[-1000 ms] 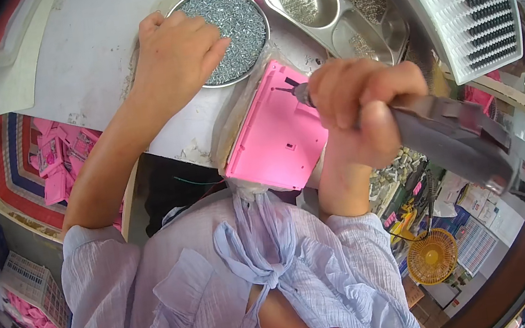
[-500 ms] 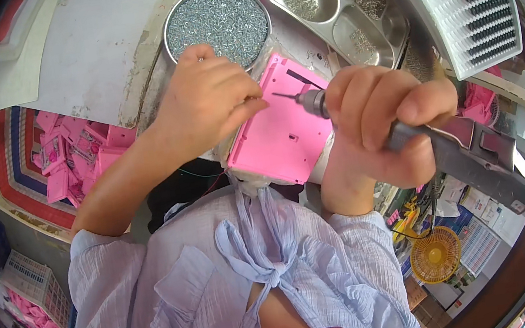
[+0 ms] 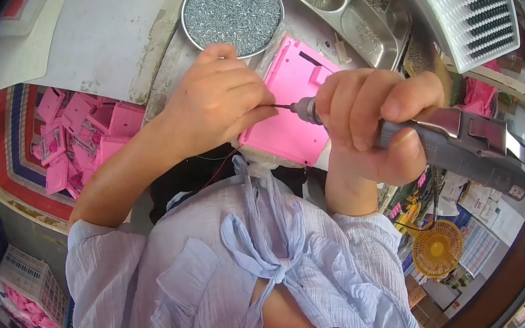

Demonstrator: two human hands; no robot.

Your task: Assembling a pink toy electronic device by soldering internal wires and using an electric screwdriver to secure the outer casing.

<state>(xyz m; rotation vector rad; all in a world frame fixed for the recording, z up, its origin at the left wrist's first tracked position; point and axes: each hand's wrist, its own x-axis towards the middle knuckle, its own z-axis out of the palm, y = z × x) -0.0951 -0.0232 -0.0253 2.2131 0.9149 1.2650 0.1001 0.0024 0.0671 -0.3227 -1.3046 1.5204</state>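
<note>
My right hand (image 3: 374, 125) is wrapped round a grey electric screwdriver (image 3: 469, 152), its thin bit pointing left. The bit's tip meets the fingertips of my left hand (image 3: 219, 96), which is closed in a pinch. Whatever those fingers hold is too small to make out, or hidden by them. Below both hands lies a flat pink plastic panel (image 3: 286, 140) with small holes and a dark slot near its far edge. Clear plastic wrap shows along the panel's edges. Just beyond my left hand stands a round metal bowl (image 3: 188, 28) full of small silvery screws.
A steel compartment tray (image 3: 405, 26) with small metal parts sits at the far right, beside a white tray (image 3: 441, 38) with rows of black pieces. Pink parts (image 3: 81, 139) fill a striped basket (image 3: 15, 192) at left. A yellow basket (image 3: 454, 264) is at lower right.
The screwdriver's bit has moved left and down to my left fingertips; before, it was apart from them. The panel and bowl now appear slightly farther right and up.
</note>
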